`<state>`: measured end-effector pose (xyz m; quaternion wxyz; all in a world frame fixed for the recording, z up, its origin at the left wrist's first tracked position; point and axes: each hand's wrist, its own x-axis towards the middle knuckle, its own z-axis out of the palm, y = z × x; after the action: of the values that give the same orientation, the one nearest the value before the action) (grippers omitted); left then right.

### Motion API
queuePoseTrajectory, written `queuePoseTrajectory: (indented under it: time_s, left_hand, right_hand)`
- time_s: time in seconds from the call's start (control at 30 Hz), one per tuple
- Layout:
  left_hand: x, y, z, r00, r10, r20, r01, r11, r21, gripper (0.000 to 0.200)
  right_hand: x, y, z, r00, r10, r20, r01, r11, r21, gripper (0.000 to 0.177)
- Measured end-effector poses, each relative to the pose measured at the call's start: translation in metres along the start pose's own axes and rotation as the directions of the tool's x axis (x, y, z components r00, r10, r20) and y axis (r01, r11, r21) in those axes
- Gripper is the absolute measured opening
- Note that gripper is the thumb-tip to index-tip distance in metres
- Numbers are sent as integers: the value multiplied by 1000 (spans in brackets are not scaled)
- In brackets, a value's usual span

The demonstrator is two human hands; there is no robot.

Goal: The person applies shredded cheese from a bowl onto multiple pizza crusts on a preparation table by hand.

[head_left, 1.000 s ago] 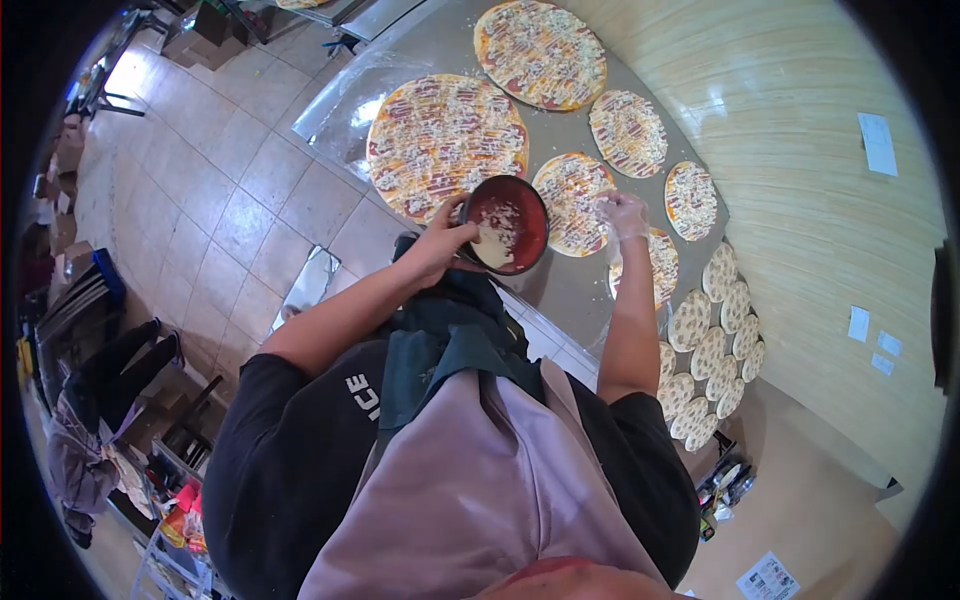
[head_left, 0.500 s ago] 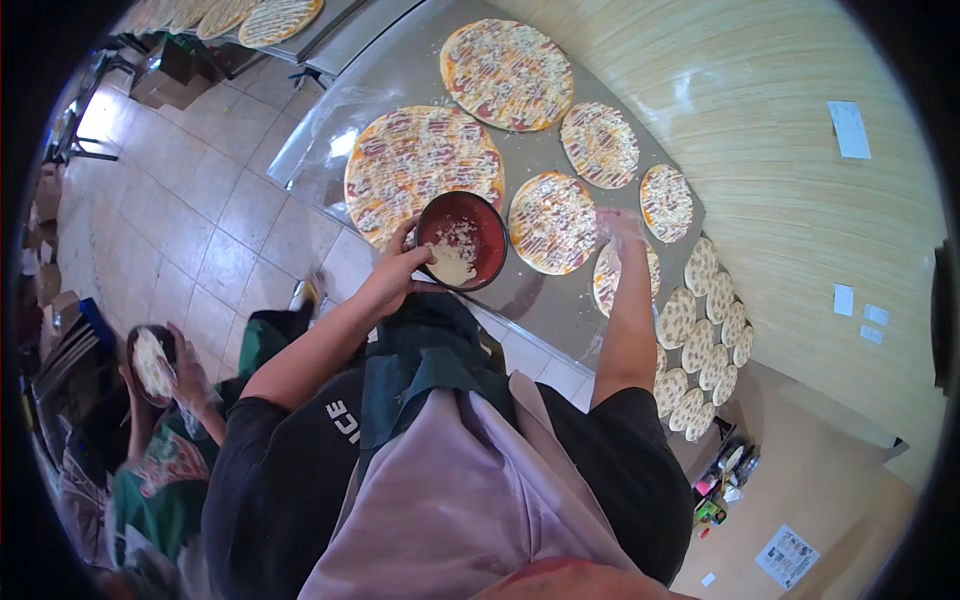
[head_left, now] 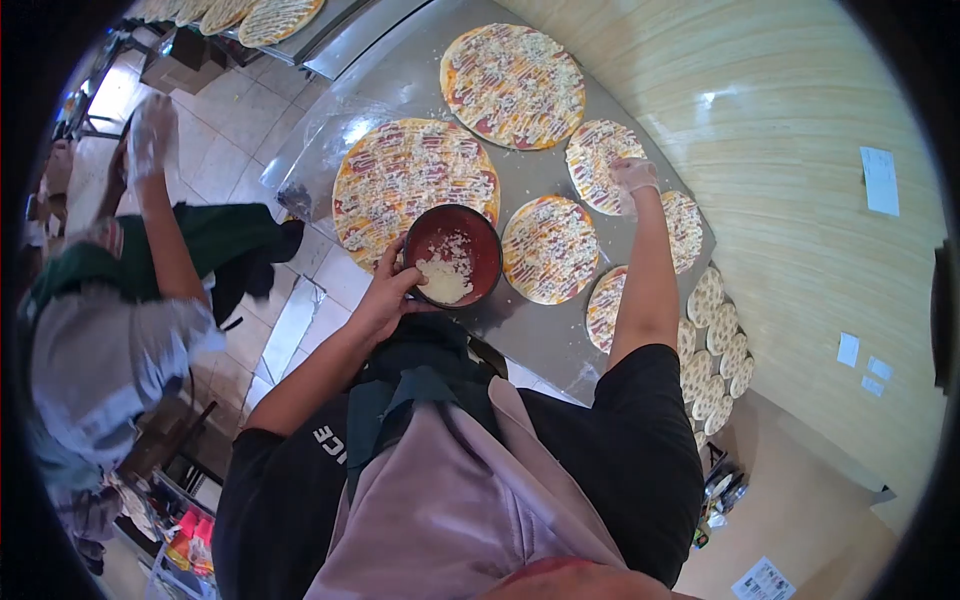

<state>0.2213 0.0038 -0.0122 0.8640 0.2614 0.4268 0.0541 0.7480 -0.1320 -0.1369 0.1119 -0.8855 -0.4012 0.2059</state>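
My left hand (head_left: 388, 292) is closed on the rim of a round bowl (head_left: 487, 235), dark outside and red inside, its thumb over the edge. White grated cheese (head_left: 445, 272) lies in the bowl. Over a medium pizza (head_left: 594, 158) near the wall hovers my right hand (head_left: 634, 176) in a clear plastic glove. Its fingers are drawn together; what they hold is too small to make out. A large pizza (head_left: 405, 180) lies partly behind the bowl, and another pizza (head_left: 550, 250) is just right of it. My right forearm partly covers a small pizza (head_left: 606, 308).
On the metal table (head_left: 330, 125) lie another large pizza (head_left: 513, 85) and a small pizza (head_left: 682, 232) by the wall. Several small topped bases (head_left: 722, 325) sit in rows at the right. A co-worker (head_left: 110, 340) with a gloved hand stands at my left.
My right hand has moved from beside the nearer small pizza to the medium pizza farther back. My left hand still holds the bowl. The co-worker has moved forward on the left, arm raised.
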Motion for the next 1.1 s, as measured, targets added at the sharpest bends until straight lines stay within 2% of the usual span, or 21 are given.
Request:
queuePoseTrajectory:
  time_s: [0.07, 0.13, 0.2, 0.27, 0.3, 0.37, 0.47, 0.5, 0.57, 0.6, 0.67, 0.7, 0.73, 0.8, 0.83, 0.9, 0.93, 0.97, 1.0, 1.03, 1.1]
  left_hand:
    - [1, 2, 4, 1000, 2, -9, -2, 1000, -26, 77]
    - [3, 1, 9, 1000, 23, -14, -23, 999, -27, 78]
    - [6, 0, 12, 999, 42, -19, -42, 999, -22, 78]
    - [10, -2, 14, 999, 46, -16, -47, 999, -13, 77]
    - [11, -3, 15, 999, 46, -19, -46, 999, -14, 77]
    - [13, -4, 17, 999, 51, -13, -51, 999, 15, 75]
    - [16, -5, 19, 998, 66, -2, -66, 998, 15, 75]
    - [16, -4, 21, 998, 68, 2, -68, 998, 14, 75]
    - [16, -1, 25, 998, 60, -21, -60, 998, 26, 74]
    - [15, 0, 26, 998, 62, -26, -62, 998, 28, 74]
    - [16, 6, 29, 997, 66, 29, -66, 998, 17, 73]
    - [18, 5, 27, 996, 78, 39, -78, 997, 7, 74]
    - [20, 6, 27, 997, 76, 19, -76, 997, 8, 74]
    - [22, 9, 31, 995, 102, -4, -101, 992, 77, 72]
    - [23, 12, 31, 995, 101, 26, -103, 990, 101, 71]
    - [23, 13, 35, 991, 103, 83, -113, 987, 118, 71]
    - [23, 11, 35, 987, 108, 121, -123, 984, 125, 71]
    - [27, 5, 32, 984, 100, 149, -118, 986, 117, 71]
    - [25, 7, 34, 987, 84, 141, -98, 991, 96, 70]
    - [25, 9, 31, 989, 80, 124, -93, 990, 105, 70]
    - [17, 14, 26, 992, 73, 100, -84, 991, 108, 71]
  right_hand:
    - [-2, -38, -14, 984, 118, -135, -125, 991, -43, 15]
    - [40, 17, 10, 979, 140, -149, -136, 990, 36, 17]
    - [53, 26, 11, 973, 167, -162, -148, 982, 120, 19]
    - [34, -1, -19, 967, 98, -236, -122, 989, -85, 25]
    - [38, 4, -18, 967, 97, -234, -120, 989, -85, 25]
    - [41, 16, -21, 961, 89, -263, -205, 868, -453, 15]
    - [21, 0, -19, 899, 185, -398, -370, 806, -462, 15]
    - [12, 2, -21, 897, 184, -401, -372, 804, -463, 15]
    - [-9, 4, -20, 969, 26, -247, -90, 964, -251, 16]
    - [-24, -7, -24, 969, 23, -246, -86, 965, -247, 16]
    - [-52, -58, -39, 898, 25, -440, 7, 998, 70, 18]
    - [-69, -91, -43, 935, 35, -352, 85, 943, 321, 19]
    - [-91, -128, -45, 965, 28, -260, 126, 821, 557, 20]
    - [-145, -213, -47, 986, -119, 115, -20, 603, 798, 23]
    - [-164, -245, -46, 927, -203, 314, -133, 606, 784, 22]
    - [-191, -282, -5, 932, -331, 147, 189, 790, 583, 24]
    - [-197, -284, 16, 932, -332, 148, 190, 792, 580, 24]
    - [-201, -285, 39, 874, -485, 34, 459, 845, 273, 26]
    - [-200, -292, 53, 755, -655, -22, 651, 754, -83, 28]
    - [-202, -298, 51, 737, -675, -18, 673, 736, -75, 28]
    - [-213, -302, 35, 726, -681, 97, 673, 732, 106, 31]
